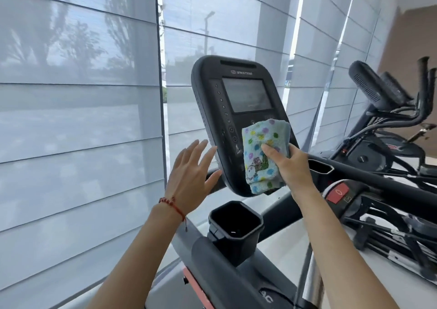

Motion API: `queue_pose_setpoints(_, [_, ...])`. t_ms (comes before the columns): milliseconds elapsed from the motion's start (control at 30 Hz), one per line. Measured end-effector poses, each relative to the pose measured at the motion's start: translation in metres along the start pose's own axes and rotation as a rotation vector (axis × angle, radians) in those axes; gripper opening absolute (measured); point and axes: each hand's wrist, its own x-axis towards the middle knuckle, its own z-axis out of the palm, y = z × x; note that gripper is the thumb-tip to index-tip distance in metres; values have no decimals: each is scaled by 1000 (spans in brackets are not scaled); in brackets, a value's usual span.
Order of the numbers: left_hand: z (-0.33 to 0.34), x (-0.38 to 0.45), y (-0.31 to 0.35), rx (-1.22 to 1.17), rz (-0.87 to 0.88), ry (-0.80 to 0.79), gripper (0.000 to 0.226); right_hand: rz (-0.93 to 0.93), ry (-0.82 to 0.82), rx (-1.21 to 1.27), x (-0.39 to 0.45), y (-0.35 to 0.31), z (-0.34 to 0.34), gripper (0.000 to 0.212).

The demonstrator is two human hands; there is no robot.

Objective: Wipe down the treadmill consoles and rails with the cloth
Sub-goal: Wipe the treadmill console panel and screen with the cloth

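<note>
Head view: right hand [292, 164] is pinching a dotted cloth [264, 152] against the lower console [212, 110]. Left hand [189, 169], fingers spread, is hovering beside its edge. Below, a black cup holder [236, 223] is seemingly holding nothing.

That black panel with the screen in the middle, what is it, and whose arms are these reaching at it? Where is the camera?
There is one picture, taken by a camera worn on a person's head, so you look down their own arms. The black rounded panel with a dark screen is the console of a treadmill in a gym, facing windows covered by pale blinds. The right hand grips a folded light-blue cloth with coloured dots and holds it against the console's lower part to wipe it. The left hand, with a red bead bracelet at the wrist, is open beside the console's left edge; whether it touches is unclear. Below sits a black square cup holder. Further exercise machines stand to the right.
</note>
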Motion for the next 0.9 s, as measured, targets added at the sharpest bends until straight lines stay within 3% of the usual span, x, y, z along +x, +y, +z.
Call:
queue_pose_setpoints(467, [73, 142, -100, -1, 164, 100, 54, -140, 119, -43, 150, -6, 35, 15])
queue_pose_setpoints(900, [112, 202, -116, 13, 234, 153, 53, -156, 93, -126, 251, 1, 57, 24])
